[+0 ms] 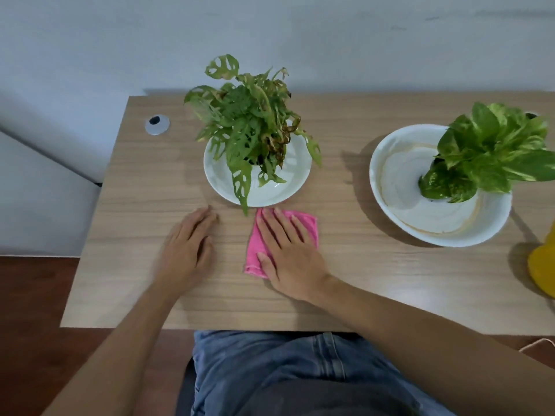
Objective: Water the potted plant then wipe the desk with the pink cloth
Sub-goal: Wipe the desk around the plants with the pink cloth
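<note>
A folded pink cloth (309,225) lies on the wooden desk (135,175), just in front of a white dish (222,178) that holds a potted plant with holed leaves (246,127). My right hand (288,250) lies flat on the cloth, fingers spread and pointing away from me, pressing it to the desk. To its left, my left hand (186,247) rests palm down on the bare wood, holding nothing. A second plant with broad bright leaves (492,157) stands in a larger white bowl (390,175) at the right.
A yellow object (543,262) is cut off by the right edge of view. A silver cable grommet (157,124) sits at the desk's back left. A pale wall runs behind the desk. My lap in blue jeans (270,373) is against the front edge.
</note>
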Tool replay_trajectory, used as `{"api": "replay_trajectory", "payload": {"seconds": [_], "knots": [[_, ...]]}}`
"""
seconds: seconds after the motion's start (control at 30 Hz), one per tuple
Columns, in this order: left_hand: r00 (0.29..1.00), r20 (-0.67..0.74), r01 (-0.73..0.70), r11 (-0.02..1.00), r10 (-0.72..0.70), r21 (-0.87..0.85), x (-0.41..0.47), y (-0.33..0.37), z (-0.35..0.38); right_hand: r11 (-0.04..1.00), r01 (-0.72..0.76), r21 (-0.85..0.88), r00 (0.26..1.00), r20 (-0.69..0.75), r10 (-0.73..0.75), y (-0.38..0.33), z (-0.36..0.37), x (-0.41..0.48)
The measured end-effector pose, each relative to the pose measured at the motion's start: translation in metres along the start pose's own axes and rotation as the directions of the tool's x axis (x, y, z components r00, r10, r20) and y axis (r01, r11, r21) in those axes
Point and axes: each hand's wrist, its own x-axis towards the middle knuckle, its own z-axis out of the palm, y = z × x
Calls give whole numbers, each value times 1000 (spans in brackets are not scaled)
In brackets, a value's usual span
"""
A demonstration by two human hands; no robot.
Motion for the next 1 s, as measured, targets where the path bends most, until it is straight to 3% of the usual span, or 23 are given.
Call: {"api": "replay_trajectory", "payload": {"seconds": [0.27, 0.4, 0.67, 1.0], "knots": [[995, -10, 102, 992, -102, 78, -18, -57, -25, 987, 160, 32, 987, 2, -160, -61, 8, 58], [987, -5, 160, 985, -160, 65, -29, -63, -28, 970, 243, 13, 970, 15, -244, -44, 8, 55], [970, 10, 241, 968, -242, 63, -32, -70, -20, 965, 256, -48, 965, 65, -253, 13, -4, -2], [972, 4, 234, 970, -235, 67, -33, -74, -18, 969, 244, -32, 970, 29, -243, -93, 9, 123]]}}
